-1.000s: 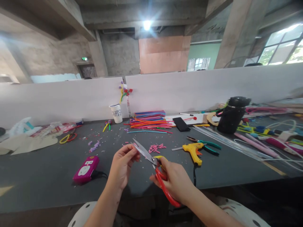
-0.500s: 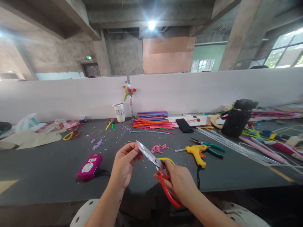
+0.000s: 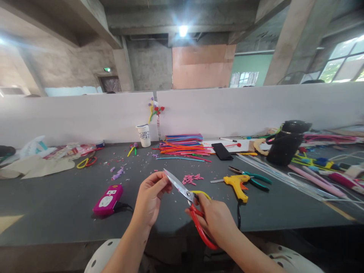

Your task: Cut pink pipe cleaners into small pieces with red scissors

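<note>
My right hand (image 3: 217, 218) is wrapped round the red and yellow handles of a pair of scissors (image 3: 182, 188). Their blades point up and left, looking nearly closed, with tiny pink bits on the metal. At the blade tips, my left hand (image 3: 150, 195) has thumb and forefinger pinched together; whatever lies between them is too small or hidden to name. Just beyond the blades is a small heap of short pink fuzzy pieces (image 3: 192, 178) on the dark table (image 3: 71, 223). Purple fuzzy pieces (image 3: 118, 173) lie farther left.
Right of my hands are a yellow glue gun (image 3: 237, 185), teal-handled pliers (image 3: 260, 179) and a black thermos (image 3: 287, 146). A magenta box (image 3: 108, 200) with a cord sits left. Pipe cleaners (image 3: 183, 146), a phone (image 3: 222, 151) and a paper cup (image 3: 144, 135) stand along the back.
Hands and scissors keep almost the same pose. The whole view has shifted very slightly; nothing has been picked up or let go.
</note>
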